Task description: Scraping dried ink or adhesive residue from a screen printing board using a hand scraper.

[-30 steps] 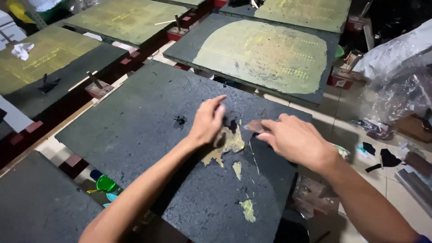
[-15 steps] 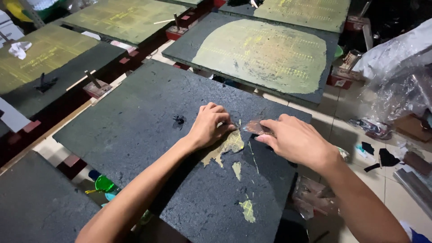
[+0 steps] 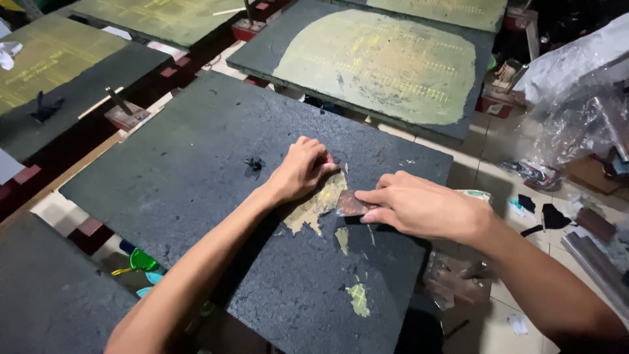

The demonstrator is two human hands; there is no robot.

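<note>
A dark, rough printing board [image 3: 196, 164] lies in front of me, with a yellowish patch of old residue [image 3: 318, 204] near its right side. My left hand [image 3: 300, 169] rests on the board with its fingers curled, pressing at the upper edge of that patch. My right hand [image 3: 419, 208] pinches a small flat brownish scraper [image 3: 352, 206], whose blade lies on the board at the patch's right edge. Two smaller yellow spots [image 3: 358, 296] sit lower on the board.
More boards surround this one: a yellow-coated one [image 3: 386, 62] beyond, others at the left [image 3: 46, 65]. Clear plastic sheeting [image 3: 576, 98] is heaped at the right, with scraps and black bits [image 3: 547, 213] on the tiled floor. Green and yellow items [image 3: 141, 262] lie under the board's left edge.
My left hand went from spread fingers to a curled fist on the patch. My right hand slid left, bringing the scraper against the residue.
</note>
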